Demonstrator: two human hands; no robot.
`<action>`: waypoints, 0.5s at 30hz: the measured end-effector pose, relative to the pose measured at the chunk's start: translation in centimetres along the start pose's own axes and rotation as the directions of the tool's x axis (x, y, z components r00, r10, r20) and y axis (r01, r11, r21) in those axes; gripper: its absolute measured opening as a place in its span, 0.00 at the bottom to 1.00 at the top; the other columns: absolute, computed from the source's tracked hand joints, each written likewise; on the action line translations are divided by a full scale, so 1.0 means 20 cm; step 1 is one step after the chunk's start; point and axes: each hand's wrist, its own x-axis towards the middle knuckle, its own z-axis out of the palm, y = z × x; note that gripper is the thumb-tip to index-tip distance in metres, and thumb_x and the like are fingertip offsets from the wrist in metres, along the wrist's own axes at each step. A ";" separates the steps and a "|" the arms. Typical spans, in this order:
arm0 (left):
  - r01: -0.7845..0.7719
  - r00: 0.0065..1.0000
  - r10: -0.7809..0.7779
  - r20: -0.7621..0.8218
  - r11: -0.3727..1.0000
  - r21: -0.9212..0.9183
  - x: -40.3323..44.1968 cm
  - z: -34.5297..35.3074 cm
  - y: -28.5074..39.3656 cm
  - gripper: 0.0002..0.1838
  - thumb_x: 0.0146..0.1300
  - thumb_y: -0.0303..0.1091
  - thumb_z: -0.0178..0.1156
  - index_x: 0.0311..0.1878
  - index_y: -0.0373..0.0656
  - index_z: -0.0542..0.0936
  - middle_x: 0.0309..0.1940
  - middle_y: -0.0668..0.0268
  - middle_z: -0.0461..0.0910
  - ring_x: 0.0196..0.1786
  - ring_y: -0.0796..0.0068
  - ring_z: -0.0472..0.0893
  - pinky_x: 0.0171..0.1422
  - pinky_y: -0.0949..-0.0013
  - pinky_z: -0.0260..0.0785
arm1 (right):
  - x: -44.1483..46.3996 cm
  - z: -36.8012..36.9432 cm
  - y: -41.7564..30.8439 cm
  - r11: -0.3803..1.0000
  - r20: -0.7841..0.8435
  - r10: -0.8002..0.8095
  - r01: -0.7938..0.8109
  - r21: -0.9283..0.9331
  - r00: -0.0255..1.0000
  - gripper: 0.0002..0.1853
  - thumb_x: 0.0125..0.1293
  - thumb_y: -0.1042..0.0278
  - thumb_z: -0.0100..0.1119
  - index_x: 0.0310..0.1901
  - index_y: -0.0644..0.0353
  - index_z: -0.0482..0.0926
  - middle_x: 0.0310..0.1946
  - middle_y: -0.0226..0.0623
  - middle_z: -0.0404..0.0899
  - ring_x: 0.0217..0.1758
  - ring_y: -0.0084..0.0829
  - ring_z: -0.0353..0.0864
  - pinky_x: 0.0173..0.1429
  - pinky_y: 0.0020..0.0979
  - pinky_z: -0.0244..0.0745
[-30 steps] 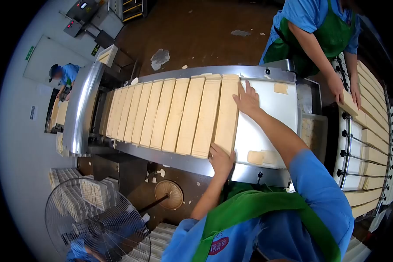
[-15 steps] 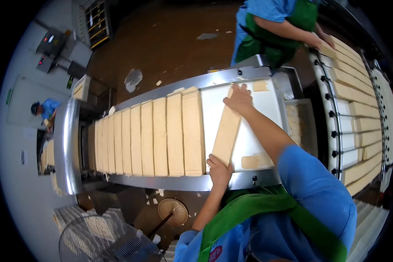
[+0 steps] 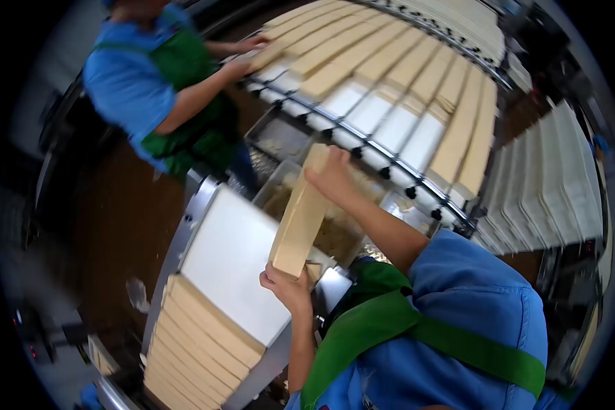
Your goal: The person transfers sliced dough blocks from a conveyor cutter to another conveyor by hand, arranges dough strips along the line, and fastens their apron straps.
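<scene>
A long pale yellow block of what looks like layered sheets (image 3: pixel 299 212) is held up at a slant in both my hands. My left hand (image 3: pixel 285 285) grips its lower end, and my right hand (image 3: pixel 331 176) is closed around its upper end. Beneath it is a bin (image 3: pixel 270 186) with pale scraps inside, partly hidden by the block. To the left lies the white belt (image 3: pixel 236 239) of a conveyor, with several similar blocks (image 3: pixel 198 335) side by side on its lower part.
A second conveyor (image 3: pixel 365 106) with a black-knobbed rail carries several rows of long blocks (image 3: pixel 403 58). A co-worker (image 3: pixel 164 89) in a green apron stands at its left end, hands on a block. Stacked white trays (image 3: pixel 540 184) stand at the right.
My view has swung right, from the first conveyor toward the second. The block that lay on the white belt between my hands is now lifted off and held over the scrap bin.
</scene>
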 end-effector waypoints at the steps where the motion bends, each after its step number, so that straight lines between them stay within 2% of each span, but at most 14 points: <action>1: -0.027 0.999 0.027 0.034 1.000 -0.003 0.01 0.06 0.09 0.39 0.47 0.27 0.69 0.63 0.40 0.61 0.59 0.42 0.54 0.59 0.40 0.63 0.63 0.53 0.62 | 0.03 -0.15 0.10 1.000 -0.098 -0.006 0.008 0.018 0.995 0.47 0.51 0.48 0.64 0.66 0.64 0.52 0.63 0.60 0.53 0.58 0.60 0.70 0.62 0.48 0.68; 2: -0.133 0.988 0.130 0.080 0.991 0.024 0.00 0.11 0.19 0.40 0.47 0.26 0.68 0.64 0.41 0.61 0.60 0.42 0.53 0.60 0.40 0.62 0.64 0.53 0.61 | 0.06 -0.30 0.20 0.999 -0.188 -0.015 0.022 0.033 0.982 0.46 0.53 0.48 0.63 0.66 0.65 0.51 0.63 0.59 0.53 0.56 0.60 0.72 0.61 0.47 0.70; 3: -0.236 0.966 0.229 0.122 0.971 0.049 0.00 0.16 0.28 0.41 0.46 0.26 0.68 0.65 0.41 0.61 0.62 0.42 0.51 0.62 0.41 0.61 0.66 0.54 0.60 | 0.08 -0.45 0.25 0.996 -0.195 0.071 -0.060 0.060 0.978 0.46 0.54 0.47 0.62 0.66 0.65 0.51 0.62 0.59 0.54 0.56 0.59 0.72 0.61 0.46 0.70; 4: -0.274 0.950 0.264 0.165 0.961 0.045 -0.02 0.21 0.38 0.42 0.46 0.26 0.67 0.67 0.43 0.61 0.64 0.41 0.48 0.63 0.42 0.60 0.67 0.56 0.59 | 0.12 -0.61 0.30 0.987 -0.195 0.153 -0.138 0.087 0.969 0.46 0.55 0.47 0.61 0.67 0.65 0.51 0.62 0.59 0.54 0.56 0.59 0.72 0.61 0.46 0.70; 5: -0.324 0.920 0.328 0.215 0.944 -0.057 -0.03 0.27 0.46 0.42 0.46 0.28 0.68 0.67 0.40 0.61 0.64 0.39 0.49 0.65 0.40 0.59 0.69 0.54 0.56 | 0.20 -0.71 0.45 0.986 -0.218 0.169 -0.167 0.027 0.961 0.45 0.56 0.43 0.58 0.67 0.65 0.52 0.62 0.58 0.56 0.56 0.58 0.74 0.60 0.47 0.71; 6: -0.374 0.887 0.381 0.261 0.924 -0.077 -0.05 0.32 0.56 0.43 0.47 0.28 0.69 0.67 0.40 0.61 0.63 0.40 0.51 0.64 0.40 0.60 0.68 0.54 0.56 | 0.23 -0.84 0.47 0.953 -0.217 0.275 -0.295 -0.068 0.937 0.46 0.56 0.39 0.55 0.67 0.64 0.53 0.61 0.55 0.59 0.55 0.56 0.74 0.59 0.47 0.71; 7: -0.420 0.851 0.430 0.301 0.902 -0.099 -0.07 0.36 0.65 0.43 0.47 0.29 0.70 0.67 0.41 0.61 0.62 0.41 0.52 0.63 0.40 0.61 0.68 0.54 0.57 | 0.27 -0.94 0.53 0.922 -0.241 0.315 -0.356 -0.152 0.918 0.45 0.56 0.34 0.51 0.66 0.63 0.59 0.60 0.53 0.65 0.60 0.55 0.71 0.61 0.50 0.67; 8: -0.429 0.846 0.437 0.306 0.898 -0.097 -0.08 0.42 0.71 0.43 0.47 0.29 0.70 0.67 0.41 0.61 0.62 0.41 0.52 0.63 0.40 0.61 0.68 0.54 0.57 | 0.33 -1.01 0.61 0.872 -0.230 0.315 -0.376 -0.312 0.921 0.42 0.58 0.35 0.47 0.64 0.63 0.63 0.61 0.52 0.67 0.62 0.53 0.68 0.64 0.51 0.63; 9: -0.446 0.799 0.475 0.369 0.879 -0.166 -0.09 0.48 0.76 0.42 0.48 0.29 0.70 0.67 0.40 0.61 0.62 0.43 0.54 0.62 0.41 0.63 0.67 0.54 0.58 | 0.41 -1.07 0.70 0.798 -0.216 0.317 -0.383 -0.465 0.923 0.40 0.60 0.35 0.43 0.63 0.63 0.67 0.61 0.51 0.69 0.65 0.52 0.65 0.66 0.52 0.59; 10: -0.457 0.745 0.514 0.425 0.857 -0.237 -0.09 0.52 0.80 0.42 0.49 0.29 0.70 0.67 0.40 0.61 0.61 0.45 0.56 0.61 0.42 0.64 0.66 0.55 0.60 | 0.48 -1.12 0.76 0.802 -0.220 0.320 -0.387 -0.456 0.922 0.40 0.60 0.35 0.43 0.63 0.63 0.67 0.61 0.51 0.69 0.65 0.52 0.65 0.66 0.52 0.59; 12: -0.447 0.705 0.514 0.488 0.857 -0.258 -0.09 0.58 0.86 0.41 0.50 0.29 0.70 0.67 0.40 0.61 0.61 0.46 0.56 0.61 0.44 0.65 0.64 0.55 0.62 | 0.64 -1.20 0.86 0.763 -0.066 0.278 -0.261 -0.592 0.958 0.36 0.64 0.39 0.35 0.59 0.62 0.73 0.61 0.50 0.71 0.68 0.49 0.60 0.69 0.52 0.50; 15: -0.426 0.642 0.507 0.575 0.860 -0.281 -0.09 0.68 0.91 0.39 0.53 0.29 0.69 0.67 0.40 0.61 0.61 0.49 0.57 0.59 0.48 0.67 0.60 0.58 0.66 | 0.84 -1.26 0.97 0.760 -0.084 0.223 -0.227 -0.609 0.971 0.34 0.67 0.44 0.31 0.60 0.62 0.72 0.61 0.51 0.71 0.69 0.53 0.59 0.70 0.54 0.45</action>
